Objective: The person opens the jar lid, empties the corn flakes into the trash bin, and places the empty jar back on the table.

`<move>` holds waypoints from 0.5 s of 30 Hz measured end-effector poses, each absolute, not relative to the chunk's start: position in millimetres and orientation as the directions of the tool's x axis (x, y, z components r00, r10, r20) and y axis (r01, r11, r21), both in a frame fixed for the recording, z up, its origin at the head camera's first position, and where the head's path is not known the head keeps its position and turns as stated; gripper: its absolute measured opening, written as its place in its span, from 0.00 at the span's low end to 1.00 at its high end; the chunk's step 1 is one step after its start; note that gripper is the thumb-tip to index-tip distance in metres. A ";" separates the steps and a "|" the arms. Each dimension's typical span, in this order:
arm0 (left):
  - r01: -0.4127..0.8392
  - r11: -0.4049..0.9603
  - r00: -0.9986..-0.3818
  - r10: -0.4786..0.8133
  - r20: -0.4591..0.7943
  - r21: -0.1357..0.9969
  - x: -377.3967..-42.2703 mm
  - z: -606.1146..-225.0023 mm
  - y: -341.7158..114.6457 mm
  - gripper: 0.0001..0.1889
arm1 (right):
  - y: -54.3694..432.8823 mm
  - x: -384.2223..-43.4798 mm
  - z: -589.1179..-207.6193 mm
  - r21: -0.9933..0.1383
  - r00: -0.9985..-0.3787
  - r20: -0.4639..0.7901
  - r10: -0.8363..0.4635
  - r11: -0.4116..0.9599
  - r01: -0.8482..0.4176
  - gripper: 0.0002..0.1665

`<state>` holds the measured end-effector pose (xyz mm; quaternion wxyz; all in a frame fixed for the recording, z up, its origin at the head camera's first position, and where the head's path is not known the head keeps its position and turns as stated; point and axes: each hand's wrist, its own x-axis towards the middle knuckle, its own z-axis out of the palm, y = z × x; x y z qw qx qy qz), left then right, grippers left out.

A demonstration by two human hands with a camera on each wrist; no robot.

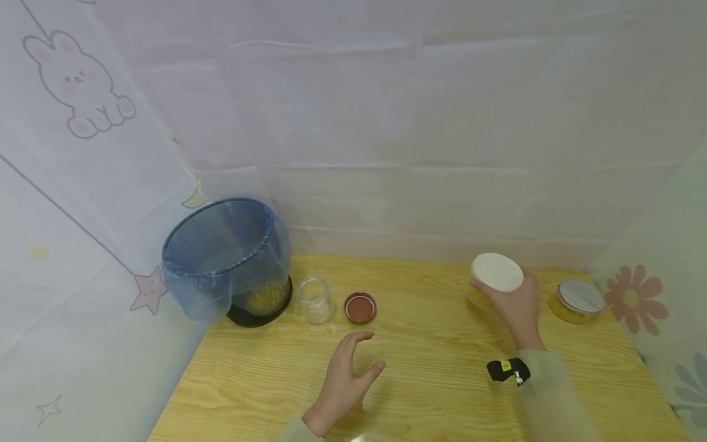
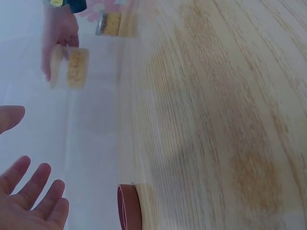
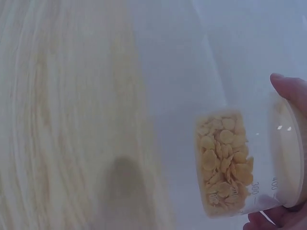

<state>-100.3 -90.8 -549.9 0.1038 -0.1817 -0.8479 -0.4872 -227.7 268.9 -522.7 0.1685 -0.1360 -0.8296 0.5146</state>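
My right hand (image 1: 516, 304) grips a clear measuring cup with a white lid (image 1: 498, 272) by its top, holding it above the table. In the right wrist view the cup (image 3: 228, 165) has pale yellow flakes in its lower half and volume marks on its wall. My left hand (image 1: 343, 382) hovers over the front of the table, thumb and fingers spread apart with nothing between them. Nearest to it are a brown-red jar lid (image 1: 360, 308), lying with its inside up, and an open clear jar (image 1: 315, 301).
A wire bin (image 1: 259, 304) lined with a blue bag (image 1: 221, 270) stands at the back left. At the far right sits a squat jar with a silver lid (image 1: 580, 297) and yellow contents. A pale patterned cloth (image 1: 359, 110) hangs behind the wooden table (image 1: 442, 380).
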 end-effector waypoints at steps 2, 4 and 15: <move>0.415 0.460 -0.910 0.211 0.357 0.785 -100.5 -549.5 -90.9 0.28 | 263.4 -225.5 -515.2 -0.895 -0.915 0.146 0.375 0.444 0.039 0.67; 0.420 0.461 -0.908 0.214 0.361 0.782 -100.8 -549.4 -90.7 0.29 | 257.9 -222.3 -507.7 -0.891 -0.925 0.153 0.348 0.453 0.022 0.67; 0.453 0.442 -0.892 0.215 0.398 0.775 -102.0 -549.3 -88.7 0.28 | 227.0 -200.7 -472.2 -0.872 -0.950 0.228 0.211 0.478 -0.103 0.65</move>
